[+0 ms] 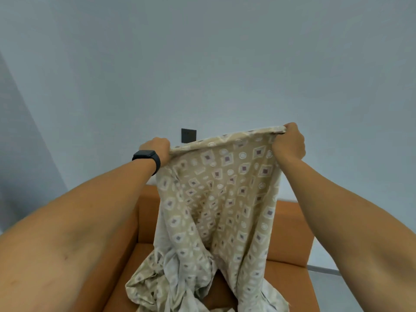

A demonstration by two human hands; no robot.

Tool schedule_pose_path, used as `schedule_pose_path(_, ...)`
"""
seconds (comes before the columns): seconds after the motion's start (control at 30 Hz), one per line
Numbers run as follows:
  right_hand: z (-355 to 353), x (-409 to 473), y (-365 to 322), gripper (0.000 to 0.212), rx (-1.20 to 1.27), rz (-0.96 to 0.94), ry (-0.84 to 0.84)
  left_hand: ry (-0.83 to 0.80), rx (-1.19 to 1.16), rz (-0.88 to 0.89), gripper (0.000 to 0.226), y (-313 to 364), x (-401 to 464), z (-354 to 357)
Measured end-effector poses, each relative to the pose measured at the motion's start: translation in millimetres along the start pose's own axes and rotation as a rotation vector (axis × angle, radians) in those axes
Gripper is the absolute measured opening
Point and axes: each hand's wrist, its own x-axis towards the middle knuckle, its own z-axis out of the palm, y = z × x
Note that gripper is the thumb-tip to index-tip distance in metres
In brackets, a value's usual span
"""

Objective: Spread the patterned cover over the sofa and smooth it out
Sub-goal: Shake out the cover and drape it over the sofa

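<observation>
Both arms are up and stretched forward, and the patterned cover (221, 199) hangs between the two hands above the orange sofa (290, 224). The left hand (157, 149) has a closed grip, fingers curled round the near-left end of the cover's top hem; a black wristband (147, 157) sits just behind that grip. The right hand (289, 141) pinches the other end of the same hem in a tight fist, a touch higher than the left, so the top edge runs taut and slanted from grip to grip. Below the grips the cloth falls in long folds, narrowing as it drops, and its lower part lies bunched and crumpled on the sofa seat, with bare orange seat showing between the folds. The side edges hang loose under each hand, the right one trailing down past the seat's front. Behind the left grip a small dark square plate (188, 135) sits on the pale wall (202, 64). Above and to either side of the grips there is only plain wall, plenty of open air. Outside the right arm, grey floor (337, 284) shows beside the sofa.
</observation>
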Motion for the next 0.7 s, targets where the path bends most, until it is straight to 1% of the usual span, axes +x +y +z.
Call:
schedule_pose_path(0.07, 0.2, 3.1, 13.5, 0.017, -0.025, 0.046, 0.007, 0.106, 0.043, 0.009, 0.025, -2.0, 2.9, -11.2)
schedule_pose_path(0.13, 4.7, 4.1, 19.1, 0.015, -0.067, 0.066, 0.001, 0.234, 0.063, 0.009, 0.025, 0.5, 12.0, -34.8)
schedule_pose_path(0.23, 11.7, 4.5, 12.3, 0.016, -0.057, 0.048, -0.021, 0.361, -0.059, -0.062, 0.023, 4.0, 25.4, -74.1)
schedule_pose_path(0.3, 15.6, 0.7, 2.5, 0.02, -0.072, 0.019, -0.042, 0.388, -0.156, -0.143, 0.024, 6.7, 24.0, -81.5)
schedule_pose_path(0.33, 20.5, -3.0, -1.7, 0.027, -0.137, -0.016, -0.047, 0.387, -0.209, -0.168, 0.024, 7.3, 23.5, -77.6)
schedule_pose_path(0.4, 33.6, -20.8, -15.0, 0.052, -0.25, -0.157, -0.112, 0.39, -0.364, -0.207, 0.023, 10.8, 20.9, -66.3)
schedule_pose_path(0.43, 41.2, -32.9, -26.8, 0.065, -0.247, -0.27, -0.185, 0.383, -0.433, -0.195, 0.02, 16.0, 18.5, -64.6)
schedule_pose_path(0.47, 48.7, -45.2, -41.7, 0.073, -0.237, -0.363, -0.278, 0.367, -0.48, -0.154, 0.017, 23.8, 16.1, -64.5)
schedule_pose_path(0.5, 56.1, -57.2, -56.1, 0.072, -0.214, -0.424, -0.36, 0.345, -0.495, -0.084, 0.017, 33.0, 12.3, -66.3)
schedule_pose_path(0.53, 64.0, -65.6, -68.9, 0.061, -0.182, -0.474, -0.409, 0.327, -0.486, 0.003, 0.023, 42.9, 7.4, -69.5)
schedule_pose_path(0.57, 70.3, -70.6, -79.3, 0.039, -0.138, -0.505, -0.438, 0.305, -0.451, 0.086, 0.032, 50.9, 1.4, -71.8)
schedule_pose_path(0.6, 72.8, -72.8, -85.7, 0.016, -0.053, -0.482, -0.47, 0.288, -0.39, 0.155, 0.039, 56.1, -5.3, -72.9)
schedule_pose_path(0.63, 73.9, -71.1, -88.1, 0.01, 0.057, -0.424, -0.51, 0.284, -0.303, 0.194, 0.043, 56.4, -11.2, -72.8)
schedule_pose_path(0.67, 74.4, -69.3, -86.0, 0.017, 0.16, -0.354, -0.546, 0.275, -0.194, 0.2, 0.041, 49.9, -15.8, -67.3)
schedule_pose_path(0.7, 73.0, -65.7, -82.7, 0.022, 0.214, -0.299, -0.56, 0.249, -0.081, 0.18, 0.034, 39.8, -19.8, -59.9)
